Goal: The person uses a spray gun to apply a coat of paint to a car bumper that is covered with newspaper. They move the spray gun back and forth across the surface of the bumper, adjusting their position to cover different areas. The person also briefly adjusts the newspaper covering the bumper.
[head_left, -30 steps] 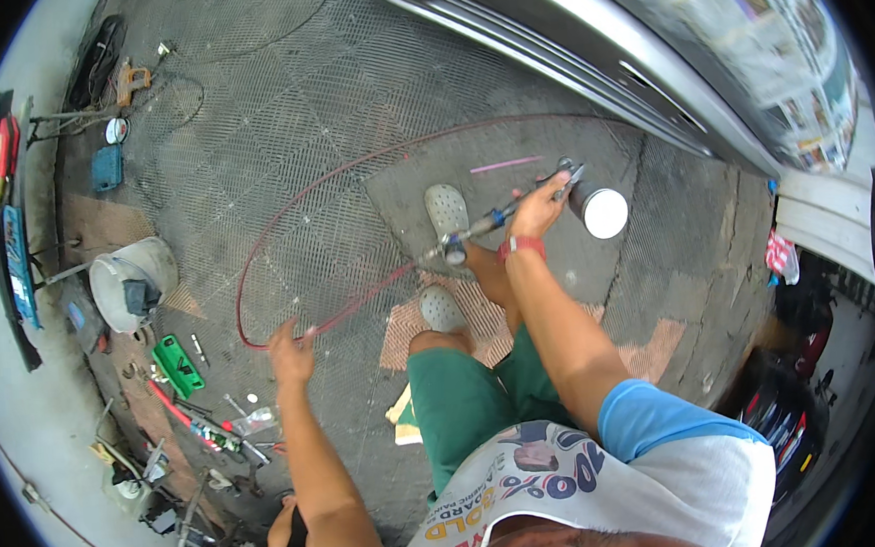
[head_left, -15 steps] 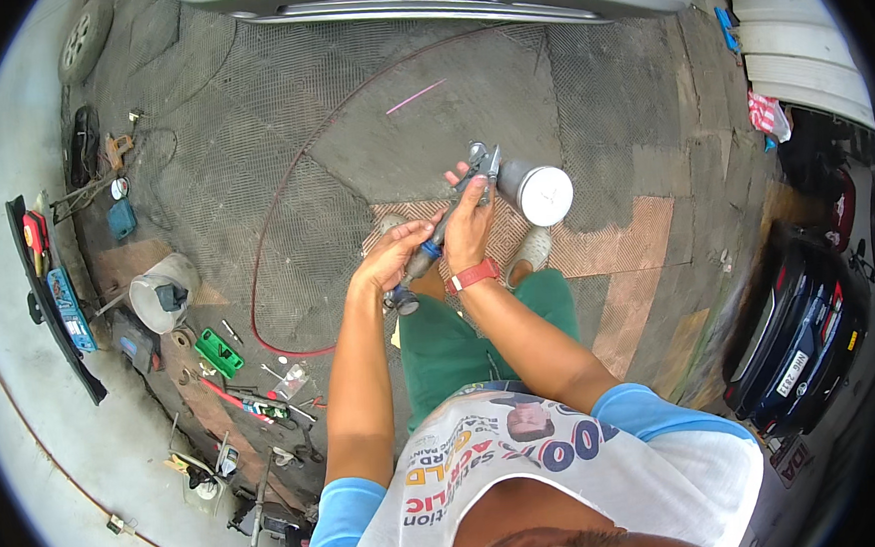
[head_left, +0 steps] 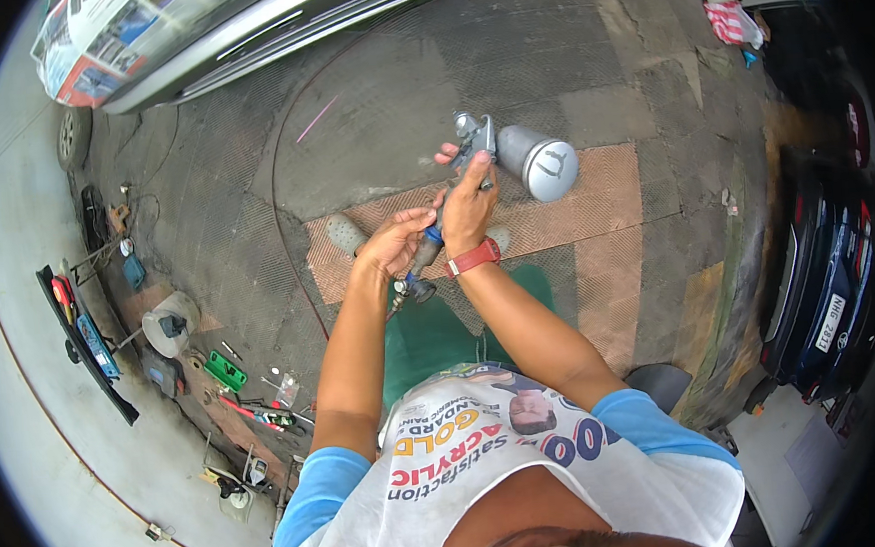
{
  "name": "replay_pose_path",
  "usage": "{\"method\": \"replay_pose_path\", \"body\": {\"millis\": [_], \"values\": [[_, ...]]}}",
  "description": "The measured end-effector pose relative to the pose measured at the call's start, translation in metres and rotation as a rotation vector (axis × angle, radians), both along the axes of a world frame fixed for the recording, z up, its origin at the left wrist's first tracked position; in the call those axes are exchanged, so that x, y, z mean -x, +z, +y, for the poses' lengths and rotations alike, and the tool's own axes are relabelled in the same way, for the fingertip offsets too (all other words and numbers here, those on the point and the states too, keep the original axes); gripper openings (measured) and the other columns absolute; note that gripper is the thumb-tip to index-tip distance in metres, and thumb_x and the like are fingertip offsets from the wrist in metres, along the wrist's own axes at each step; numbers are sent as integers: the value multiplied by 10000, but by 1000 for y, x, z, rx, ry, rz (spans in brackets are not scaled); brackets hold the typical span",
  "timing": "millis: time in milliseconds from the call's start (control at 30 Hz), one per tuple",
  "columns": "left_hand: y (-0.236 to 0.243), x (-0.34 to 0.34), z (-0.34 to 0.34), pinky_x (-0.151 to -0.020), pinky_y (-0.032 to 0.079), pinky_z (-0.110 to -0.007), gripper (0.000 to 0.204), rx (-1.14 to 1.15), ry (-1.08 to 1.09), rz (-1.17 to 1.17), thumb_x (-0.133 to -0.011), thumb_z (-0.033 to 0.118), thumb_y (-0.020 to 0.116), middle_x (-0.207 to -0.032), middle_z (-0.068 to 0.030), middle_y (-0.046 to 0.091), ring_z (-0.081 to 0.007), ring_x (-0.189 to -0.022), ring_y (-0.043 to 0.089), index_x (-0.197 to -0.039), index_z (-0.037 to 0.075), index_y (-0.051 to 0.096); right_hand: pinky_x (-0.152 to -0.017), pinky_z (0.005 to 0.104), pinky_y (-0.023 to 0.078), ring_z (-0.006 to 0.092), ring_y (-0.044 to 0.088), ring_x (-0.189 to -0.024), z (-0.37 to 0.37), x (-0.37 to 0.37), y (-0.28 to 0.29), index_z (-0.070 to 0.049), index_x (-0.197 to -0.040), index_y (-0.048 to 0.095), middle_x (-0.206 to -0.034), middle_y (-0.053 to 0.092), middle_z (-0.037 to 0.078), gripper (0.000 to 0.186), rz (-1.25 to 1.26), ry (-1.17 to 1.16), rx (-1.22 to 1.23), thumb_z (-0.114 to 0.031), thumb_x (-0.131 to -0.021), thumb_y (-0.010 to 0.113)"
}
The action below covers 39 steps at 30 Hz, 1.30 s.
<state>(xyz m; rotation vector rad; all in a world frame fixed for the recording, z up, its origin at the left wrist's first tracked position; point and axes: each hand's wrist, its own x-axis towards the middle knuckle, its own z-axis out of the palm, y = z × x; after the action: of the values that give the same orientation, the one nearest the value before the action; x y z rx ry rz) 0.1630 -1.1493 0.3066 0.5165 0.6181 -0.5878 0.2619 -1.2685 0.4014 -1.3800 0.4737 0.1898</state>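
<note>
My right hand point(head_left: 470, 211) is wrapped around a metal spray gun point(head_left: 485, 133), which is tilted sideways with its grey cup and silver lid point(head_left: 550, 169) out to the right. Below the gun runs an inline fitting with a blue ring point(head_left: 433, 235), a clouded bowl and a valve point(head_left: 421, 291). My left hand point(head_left: 398, 239) has its fingers closed on that fitting, beside the blue ring, just left of my right wrist with its red watch band. A thin red hose point(head_left: 276, 215) lies on the floor, partly hidden by my left arm.
A silver car panel covered partly with paper point(head_left: 176, 55) is at top. At left are a bucket point(head_left: 167, 328), a green tool case point(head_left: 225, 370), scattered tools and a wall rack point(head_left: 86, 342). A dark car point(head_left: 817, 280) is at right. A pink strip point(head_left: 316, 119) lies on the matted floor.
My left hand came up from the hose onto the gun's fitting by half a second ago and stays there. The view has turned, shifting the silver panel leftward. The cup lid now faces more upward.
</note>
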Motion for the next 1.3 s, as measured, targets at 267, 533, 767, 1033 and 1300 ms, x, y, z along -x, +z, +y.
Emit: {"method": "replay_pose_path", "body": {"millis": [267,533,767,1033,1300], "values": [[0,-130,-128,-903,588,-305,274,-79,-134,-104,-999,228,755,-1104,-41,773,-141,-991,719,-1189,32,738,-515,266,514,190,702,-969,-131,-112,21,65,-1336,564,-1184,714,146,691,-36,-130,12,-566,-1123,377],[25,-232,-178,-1126,474,-419,719,-185,-148,-32,-1088,627,448,-1339,-145,704,-253,-1226,651,-1381,-2,638,-539,281,565,224,721,-1060,-173,-244,-8,83,-1398,531,-1223,710,163,690,-77,-61,79,-536,-1132,380],[12,-159,-146,-922,499,-427,751,-788,-710,-85,-973,723,612,-1026,-92,726,-253,-1027,665,-1169,3,694,-469,288,534,224,737,-1014,-191,-421,-13,53,-1381,563,-1175,735,186,735,25,24,94,-584,-1128,300],[0,40,-151,-848,529,-523,339,-1506,-944,47,-1023,386,651,-1077,-204,707,-434,-1038,656,-1096,56,630,-484,286,525,223,739,-1004,-187,-554,-1,61,-1364,567,-1167,741,186,770,-203,162,107,-618,-1116,300],[47,-56,-241,-809,515,-510,234,-1750,-608,536,-1038,282,649,-990,-205,685,-408,-945,663,-1086,53,631,-525,275,539,193,715,-1040,-202,-590,-60,42,-1390,582,-1242,726,136,699,-241,475,220,-568,-1126,366]]}}
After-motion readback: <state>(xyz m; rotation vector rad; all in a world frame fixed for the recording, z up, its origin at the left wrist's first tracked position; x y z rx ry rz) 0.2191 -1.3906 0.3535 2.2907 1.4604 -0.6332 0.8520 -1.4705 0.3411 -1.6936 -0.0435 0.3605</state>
